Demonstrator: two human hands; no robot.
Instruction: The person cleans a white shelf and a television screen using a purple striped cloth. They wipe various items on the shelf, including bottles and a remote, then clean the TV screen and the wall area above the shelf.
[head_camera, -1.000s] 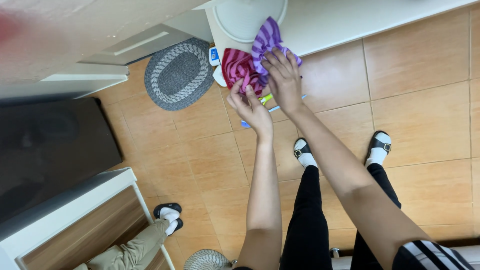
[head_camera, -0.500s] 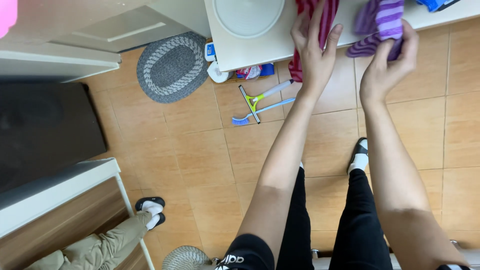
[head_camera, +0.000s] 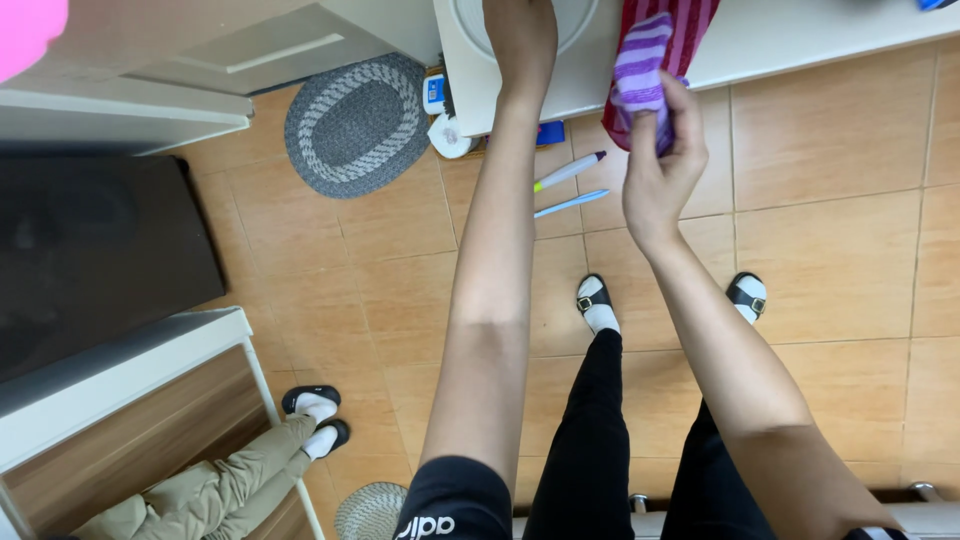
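Note:
My right hand (head_camera: 657, 165) is closed on a purple striped cloth (head_camera: 640, 62), held up in front of a red striped cloth (head_camera: 690, 22) that hangs over the edge of a white counter (head_camera: 800, 35). Farther left, my left hand (head_camera: 520, 35) reaches up over a round white basin (head_camera: 580, 25) on the same counter. Its fingers run out of the top of the view, so I cannot tell whether it holds anything. Below, my own legs in black trousers and black sandals (head_camera: 598, 300) stand on the tan tiled floor.
A grey oval rug (head_camera: 355, 125) lies on the tiles at upper left. Two long-handled brushes (head_camera: 570, 188) lie under the counter edge. Another person's leg and sandalled foot (head_camera: 305, 425) show at lower left beside a white and wood cabinet (head_camera: 130, 400). A woven round object (head_camera: 372, 512) sits at the bottom.
My left hand let go of the red cloth and moved left over the round basin. My right hand carried the purple cloth left, in front of the red cloth.

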